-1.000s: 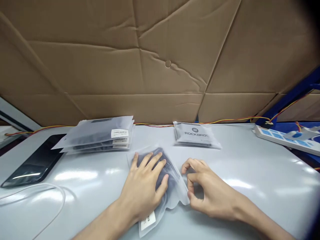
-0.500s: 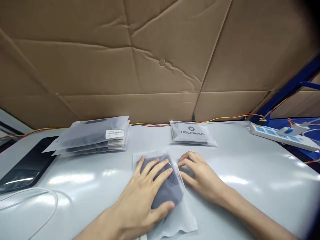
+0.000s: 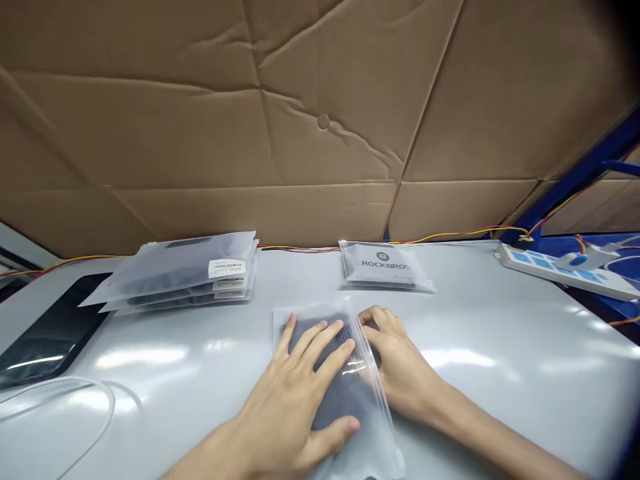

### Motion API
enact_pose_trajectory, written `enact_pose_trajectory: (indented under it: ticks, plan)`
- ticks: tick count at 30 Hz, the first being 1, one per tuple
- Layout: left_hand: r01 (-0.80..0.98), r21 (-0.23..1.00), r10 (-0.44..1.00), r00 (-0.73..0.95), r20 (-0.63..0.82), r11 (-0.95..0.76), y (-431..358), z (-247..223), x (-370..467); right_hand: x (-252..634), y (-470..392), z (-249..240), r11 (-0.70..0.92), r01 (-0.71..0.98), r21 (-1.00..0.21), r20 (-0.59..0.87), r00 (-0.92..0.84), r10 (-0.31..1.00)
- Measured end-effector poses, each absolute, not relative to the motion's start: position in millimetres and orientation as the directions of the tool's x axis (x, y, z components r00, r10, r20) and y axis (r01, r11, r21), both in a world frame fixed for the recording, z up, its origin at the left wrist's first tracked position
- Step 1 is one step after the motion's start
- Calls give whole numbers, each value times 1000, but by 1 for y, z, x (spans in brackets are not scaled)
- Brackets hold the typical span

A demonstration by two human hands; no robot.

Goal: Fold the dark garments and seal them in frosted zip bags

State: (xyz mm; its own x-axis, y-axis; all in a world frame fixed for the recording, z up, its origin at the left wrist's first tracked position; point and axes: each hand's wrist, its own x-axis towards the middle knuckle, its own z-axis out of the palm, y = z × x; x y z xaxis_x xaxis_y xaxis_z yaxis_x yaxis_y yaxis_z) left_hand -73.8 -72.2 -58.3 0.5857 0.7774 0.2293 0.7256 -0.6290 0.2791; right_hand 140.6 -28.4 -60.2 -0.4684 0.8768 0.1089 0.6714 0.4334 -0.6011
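Note:
A frosted zip bag (image 3: 370, 427) with a dark flat item inside lies on the table in front of me, its slider strip along the right side. My left hand (image 3: 295, 393) rests flat on top of the bag, fingers spread. At the bag's right edge, my right hand (image 3: 400, 367) is closed with curled fingers around that edge. Part of its thumb side shows blurred through the clear plastic. The fingertips of the right hand are partly hidden by the bag.
Several filled frosted bags with barcode labels (image 3: 175, 267) are stacked at back left, beside a black tablet-like device (image 3: 50, 340) and a white cable (image 3: 107, 413). A small stack of ROCKBROS bags (image 3: 383, 270) lies at back centre. A power strip (image 3: 565, 270) sits at right; cardboard (image 3: 320, 67) walls the back.
The bag and my left hand have shifted slightly right. The bag's right edge has lifted, and my right hand has moved in to take hold of it.

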Motion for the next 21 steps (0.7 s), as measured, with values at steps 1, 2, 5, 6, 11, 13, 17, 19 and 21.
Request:
enact_pose_trajectory:
  ticks: [1,2,5,6,11,13,17,19,21]
  plan:
    - [726,277,778,584,234,-629,-72,-59,-73,140,-29,-60,433,669,-604,111,-467,877]
    - [728,275,778,581,239,-628,-72,-60,-73,140,-29,-60,432,668,-606,112,-466,878]
    - [735,257,778,578,247,-627,-71,-64,-76,142,-27,-58,426,679,-598,109,-458,882]
    - [737,246,777,582,241,-629,-69,-65,-77,144,-26,-57,416,692,-590,105,-446,889]
    - [770,174,788,590,175,-614,-63,-68,-81,161,-15,-50,364,806,-466,66,-378,923]
    - [783,147,794,581,176,-605,-61,-69,-80,172,-10,-46,370,848,-380,67,-374,925]
    - [808,118,816,563,133,-577,-59,-68,-80,194,0,-44,361,905,-225,72,-354,933]
    - [819,109,826,554,99,-563,-59,-67,-81,202,3,-46,351,921,-168,72,-344,936]
    - [830,97,835,544,85,-550,-60,-66,-83,207,4,-48,337,934,-122,72,-330,941]
